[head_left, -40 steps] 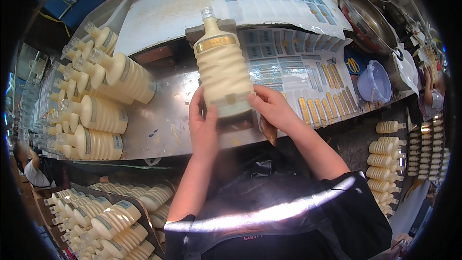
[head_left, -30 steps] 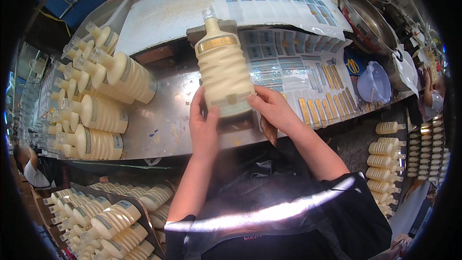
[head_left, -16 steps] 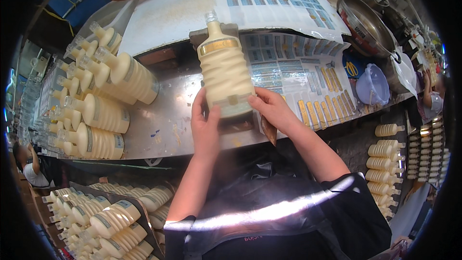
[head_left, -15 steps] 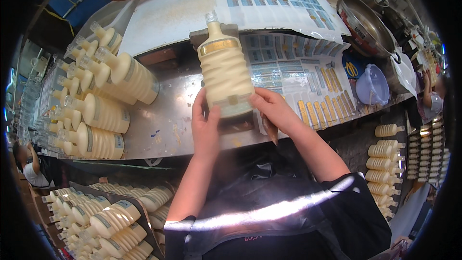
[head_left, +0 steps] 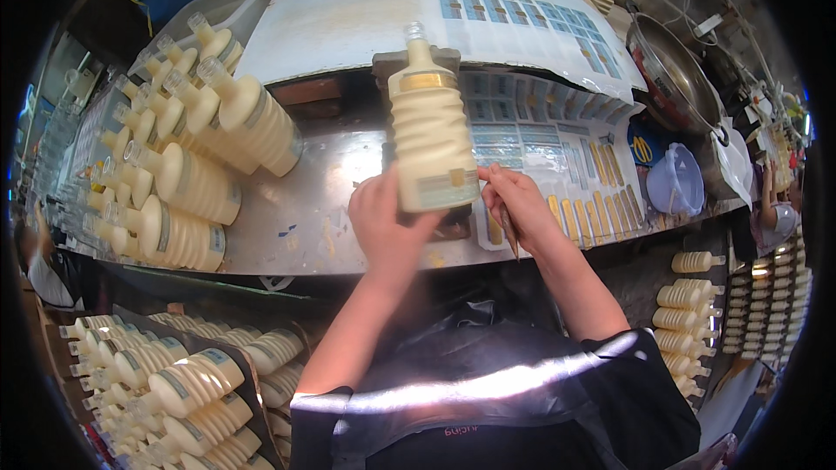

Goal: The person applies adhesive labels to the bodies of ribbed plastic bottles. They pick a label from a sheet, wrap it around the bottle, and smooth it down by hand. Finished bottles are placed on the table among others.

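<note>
Left hand (head_left: 380, 219) has its fingers and thumb cupped round the base of a cream ribbed bottle (head_left: 433, 144), while the right hand's (head_left: 528, 209) fingers are closed on a brown pointed tool (head_left: 511, 238) just beside it. Bottle's by the middle of the metal table's (head_left: 277, 205) front edge, neck toward the back, with sticker sheets (head_left: 557, 146) toward the right edge and more cream bottles (head_left: 189, 181) crowding the left.

Upside-down pink lettering (head_left: 461, 430) stands on the black clothing (head_left: 540, 439)
</note>
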`<state>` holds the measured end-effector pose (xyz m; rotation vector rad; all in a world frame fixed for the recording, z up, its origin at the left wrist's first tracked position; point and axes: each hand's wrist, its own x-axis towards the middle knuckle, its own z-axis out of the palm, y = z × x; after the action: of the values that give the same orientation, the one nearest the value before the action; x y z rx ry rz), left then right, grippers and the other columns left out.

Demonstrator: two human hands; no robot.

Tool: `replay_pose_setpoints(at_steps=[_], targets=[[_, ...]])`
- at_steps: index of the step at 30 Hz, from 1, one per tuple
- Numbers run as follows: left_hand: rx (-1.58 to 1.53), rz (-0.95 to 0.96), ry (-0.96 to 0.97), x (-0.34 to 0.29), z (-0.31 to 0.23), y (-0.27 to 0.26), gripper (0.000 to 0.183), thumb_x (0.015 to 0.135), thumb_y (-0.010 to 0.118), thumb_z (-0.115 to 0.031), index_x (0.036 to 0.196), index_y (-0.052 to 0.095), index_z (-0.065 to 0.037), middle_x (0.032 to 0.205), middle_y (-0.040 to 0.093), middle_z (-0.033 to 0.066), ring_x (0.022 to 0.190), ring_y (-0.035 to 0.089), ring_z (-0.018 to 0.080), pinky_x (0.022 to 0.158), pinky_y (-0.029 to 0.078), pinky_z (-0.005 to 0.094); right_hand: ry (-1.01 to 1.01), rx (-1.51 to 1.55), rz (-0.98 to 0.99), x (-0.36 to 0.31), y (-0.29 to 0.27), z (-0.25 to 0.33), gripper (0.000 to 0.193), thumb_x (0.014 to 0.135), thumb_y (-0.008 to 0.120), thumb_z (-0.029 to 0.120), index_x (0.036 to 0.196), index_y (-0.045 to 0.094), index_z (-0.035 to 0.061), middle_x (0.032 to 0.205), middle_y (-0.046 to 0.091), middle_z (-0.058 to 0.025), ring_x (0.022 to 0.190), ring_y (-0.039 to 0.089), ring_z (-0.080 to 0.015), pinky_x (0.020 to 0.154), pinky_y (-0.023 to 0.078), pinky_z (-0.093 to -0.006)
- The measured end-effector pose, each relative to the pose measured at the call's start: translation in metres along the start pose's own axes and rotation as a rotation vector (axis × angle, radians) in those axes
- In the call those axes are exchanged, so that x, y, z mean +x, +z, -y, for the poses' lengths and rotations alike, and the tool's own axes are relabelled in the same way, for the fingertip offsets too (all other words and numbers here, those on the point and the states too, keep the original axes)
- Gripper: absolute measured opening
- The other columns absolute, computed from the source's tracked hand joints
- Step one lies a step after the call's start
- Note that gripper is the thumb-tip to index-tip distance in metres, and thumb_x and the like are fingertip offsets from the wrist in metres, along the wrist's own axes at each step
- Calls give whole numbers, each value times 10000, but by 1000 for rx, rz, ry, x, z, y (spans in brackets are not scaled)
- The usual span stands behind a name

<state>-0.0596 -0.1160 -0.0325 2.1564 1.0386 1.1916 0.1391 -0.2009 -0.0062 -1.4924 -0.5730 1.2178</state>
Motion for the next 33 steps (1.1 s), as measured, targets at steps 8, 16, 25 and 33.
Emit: replay_pose_setpoints(at_steps=[8,16,25,33], targets=[[22,-11,36,-5,8,3,774,723,870,-202,1414,575,-15,1235,646,132,1193,549,337,1056,421,443,-7,-37,2,-3,-4,3,367,1059,545,318,1188,746,40,738,532,46,679,490,-46,602,389,-220],[-409,205,-339,-11,27,-3,709,851,786,-155,1498,512,-54,1416,557,133,1343,487,291,1162,357,412,-150,-83,104,-25,6,24,450,934,519,39,1357,670,15,846,638,5,756,539,-47,679,449,-205],[-269,190,-278,-7,10,-7,683,869,780,-146,1488,511,-40,1418,541,143,1342,487,290,1148,365,415,-173,-136,71,-13,0,8,447,927,516,78,1337,674,2,879,662,-17,791,574,-85,732,484,-241],[-607,202,-466,-2,1,-8,582,1014,615,-313,1479,441,-9,1430,504,137,1333,475,240,1145,362,379,-198,-152,51,3,0,-3,442,1018,584,218,1412,593,20,879,635,27,736,530,-32,655,453,-208]])
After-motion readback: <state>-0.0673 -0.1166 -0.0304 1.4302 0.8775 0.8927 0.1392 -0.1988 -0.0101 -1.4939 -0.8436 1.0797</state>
